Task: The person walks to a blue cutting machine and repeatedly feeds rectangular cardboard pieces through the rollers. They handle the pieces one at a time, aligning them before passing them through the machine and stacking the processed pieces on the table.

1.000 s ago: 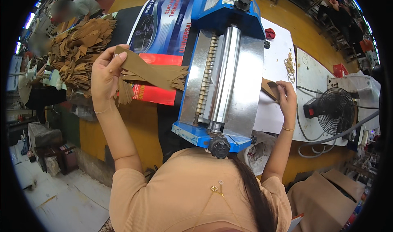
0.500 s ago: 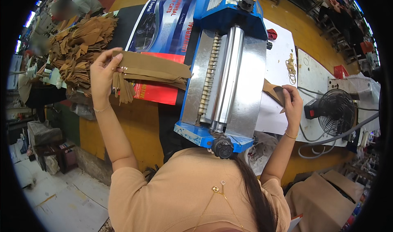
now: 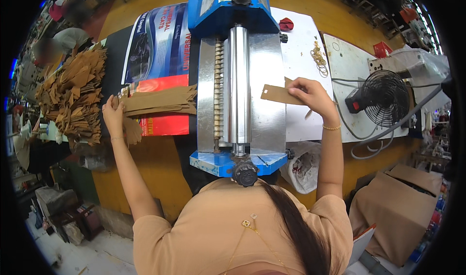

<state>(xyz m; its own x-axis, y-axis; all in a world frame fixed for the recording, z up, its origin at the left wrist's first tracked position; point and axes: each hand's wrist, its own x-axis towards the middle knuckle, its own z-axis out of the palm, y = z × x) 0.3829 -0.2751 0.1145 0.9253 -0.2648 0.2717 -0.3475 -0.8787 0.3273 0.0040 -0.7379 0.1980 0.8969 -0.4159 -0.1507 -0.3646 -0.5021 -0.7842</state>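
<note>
My right hand [image 3: 310,98] pinches a flat brown strip [image 3: 277,94], which reaches left over the machine's right metal plate. The strip has small pale cutouts at its free end. My left hand [image 3: 114,114] is closed on the left end of a stack of long brown strips [image 3: 160,101]; its fingertips are partly hidden. Between my hands stands a blue roller machine [image 3: 233,13] with a shiny metal roller [image 3: 239,81] and a row of ring-like parts [image 3: 218,90] beside it. More brown pieces [image 3: 132,130] hang below the stack near my left hand.
A big pile of brown pieces [image 3: 73,95] lies at the far left. A printed sheet [image 3: 158,42] is under the stack. On the right are rubber bands [image 3: 318,59], a black fan [image 3: 386,99] with cables, and a plastic bag [image 3: 302,170]. A black knob [image 3: 244,172] faces me.
My right hand has moved left and raised the brown strip over the metal plate. My left hand has lowered to the stack's left end. The whole view has shifted.
</note>
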